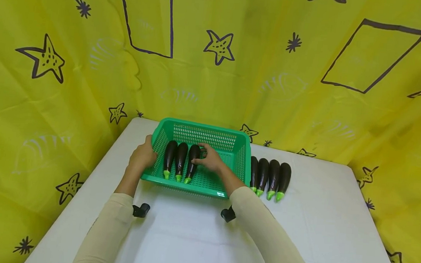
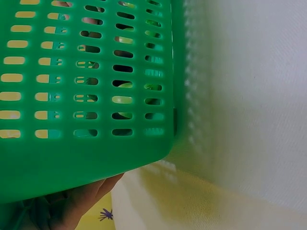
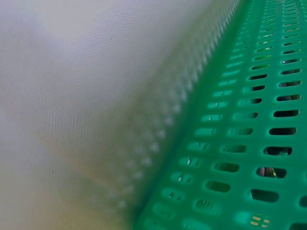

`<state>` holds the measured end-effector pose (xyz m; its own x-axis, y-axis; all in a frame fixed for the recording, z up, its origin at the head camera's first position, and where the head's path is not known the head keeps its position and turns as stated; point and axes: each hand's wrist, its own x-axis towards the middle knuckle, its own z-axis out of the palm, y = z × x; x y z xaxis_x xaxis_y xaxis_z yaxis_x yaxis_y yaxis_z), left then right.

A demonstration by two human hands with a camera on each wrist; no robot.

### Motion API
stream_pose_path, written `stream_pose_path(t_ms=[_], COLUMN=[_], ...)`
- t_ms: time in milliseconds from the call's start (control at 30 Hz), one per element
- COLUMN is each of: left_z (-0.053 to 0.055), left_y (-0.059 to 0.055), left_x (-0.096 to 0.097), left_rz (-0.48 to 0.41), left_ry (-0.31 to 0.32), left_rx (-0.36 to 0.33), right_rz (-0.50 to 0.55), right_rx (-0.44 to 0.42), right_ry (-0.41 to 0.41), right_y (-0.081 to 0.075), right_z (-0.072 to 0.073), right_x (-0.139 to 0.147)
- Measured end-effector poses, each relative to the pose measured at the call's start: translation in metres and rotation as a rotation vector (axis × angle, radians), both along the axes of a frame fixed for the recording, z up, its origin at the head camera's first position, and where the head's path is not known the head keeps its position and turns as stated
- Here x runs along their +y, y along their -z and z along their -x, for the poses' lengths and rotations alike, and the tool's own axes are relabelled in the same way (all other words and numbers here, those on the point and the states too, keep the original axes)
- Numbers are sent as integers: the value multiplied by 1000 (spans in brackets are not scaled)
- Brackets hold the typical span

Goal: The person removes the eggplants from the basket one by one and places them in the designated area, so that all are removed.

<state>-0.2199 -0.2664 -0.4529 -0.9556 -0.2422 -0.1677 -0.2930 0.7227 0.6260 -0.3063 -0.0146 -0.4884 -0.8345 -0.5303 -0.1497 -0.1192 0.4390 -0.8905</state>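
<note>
A green plastic basket (image 1: 211, 126) with slotted walls stands on the white table. Inside it, three dark eggplants lie side by side with their green stem ends toward me: a left one (image 1: 170, 155), a middle one (image 1: 180, 158) and a right one (image 1: 191, 165). My left hand (image 1: 143, 155) grips the basket's left side; in the left wrist view its fingers (image 2: 88, 196) show at the basket's edge. Reaching over the front rim, my right hand (image 1: 211, 158) holds the right eggplant between thumb and fingers. The right wrist view shows mostly the basket's slotted outer wall (image 3: 240, 139).
Several more eggplants (image 1: 273, 176) lie in a row right of the basket, the nearest partly behind its wall. Two black wrist mounts (image 1: 141, 210) show by my forearms. A yellow patterned curtain (image 1: 214, 86) hangs behind the white table (image 1: 322, 225).
</note>
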Motion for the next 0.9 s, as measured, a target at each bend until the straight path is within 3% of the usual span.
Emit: stream_pose_path(t_ms=[500, 900], left_z=[2, 1], left_y=[-4, -2], left_x=[2, 1], left_rz=[7, 8], left_ry=[4, -2], left_rx=[1, -18], right_rz=[70, 212], right_rx=[-26, -168], right_ry=[20, 43], right_y=[-5, -8], right_z=[3, 0], right_x=[3, 2])
